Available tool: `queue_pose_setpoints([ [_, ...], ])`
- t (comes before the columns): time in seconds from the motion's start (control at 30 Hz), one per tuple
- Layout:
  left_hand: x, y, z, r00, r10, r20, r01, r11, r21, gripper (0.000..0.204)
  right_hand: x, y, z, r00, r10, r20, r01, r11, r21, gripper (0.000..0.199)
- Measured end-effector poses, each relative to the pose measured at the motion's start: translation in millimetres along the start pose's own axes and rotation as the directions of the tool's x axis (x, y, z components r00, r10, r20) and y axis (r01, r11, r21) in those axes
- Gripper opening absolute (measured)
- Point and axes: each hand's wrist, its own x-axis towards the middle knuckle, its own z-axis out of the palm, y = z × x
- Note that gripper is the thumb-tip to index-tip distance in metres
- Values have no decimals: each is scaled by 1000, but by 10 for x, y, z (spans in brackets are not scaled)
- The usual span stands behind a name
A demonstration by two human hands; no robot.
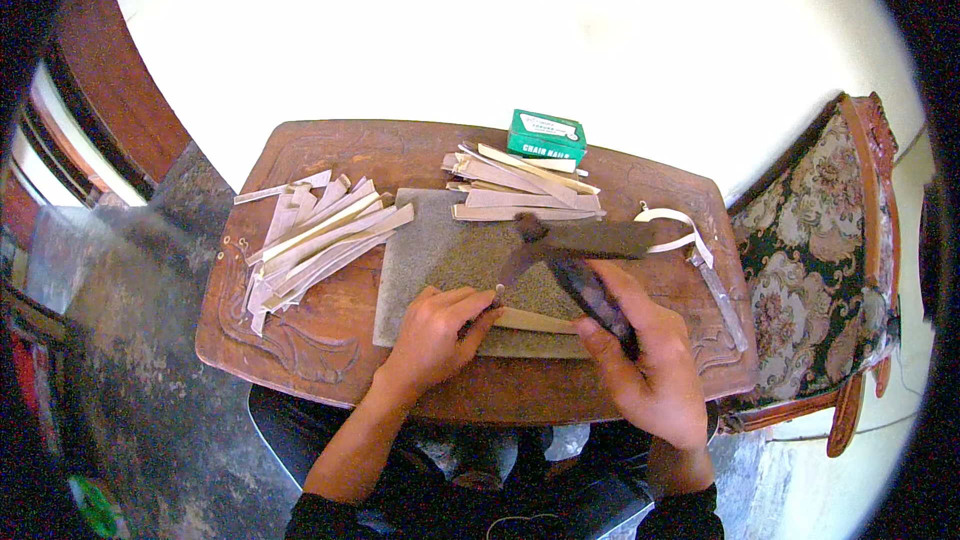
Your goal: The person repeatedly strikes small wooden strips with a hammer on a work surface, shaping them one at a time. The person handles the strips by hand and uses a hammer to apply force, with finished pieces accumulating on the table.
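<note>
My left hand (436, 332) pinches a small nail (499, 289), its pale head showing above my fingertips, at the left end of a thin tan strip (535, 321). That strip lies flat near the front edge of a grey slab (425, 240). In my right hand (648, 360) is a dark hammer (590, 292), gripped by its handle. Motion smears the hammer's head, which hangs above the slab with one end close to the nail. The strip's right end passes under the fingers of my right hand.
A pile of similar strips (320, 248) lies left of the slab, another pile (520, 185) at its far edge. Behind stands a green box (546, 136). A white band loop (690, 223) rests on the right of the carved wooden table (290, 145). A floral chair (810, 270) adjoins.
</note>
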Motion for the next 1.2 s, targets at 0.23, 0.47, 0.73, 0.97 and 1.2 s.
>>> queue_pose_setpoints([
  [0.23, 15, 3, -10, 1000, 1, 29, -1, 1000, -1, 15, 27, 24, 5, 999, -27, 28, 27, 1000, 0, 49],
  [0.47, 12, -7, -8, 999, -2, 43, 2, 1000, 9, 15, 19, 55, 70, 999, 16, 29, -16, 1000, 7, 48],
  [0.73, 29, 41, -31, 998, -64, 29, 65, 998, -27, 12, 120, 492, 421, 963, 259, -70, -228, 927, 297, 44],
  [0.97, 37, 39, -51, 963, -265, 51, 270, 950, -157, 9, 214, 814, 823, 957, 282, -60, -278, 958, 73, 60],
  [1.2, 26, 36, -5, 954, -298, -8, 286, 924, -254, 8, 176, 889, 886, 973, 226, -53, -223, 973, 67, 64],
])
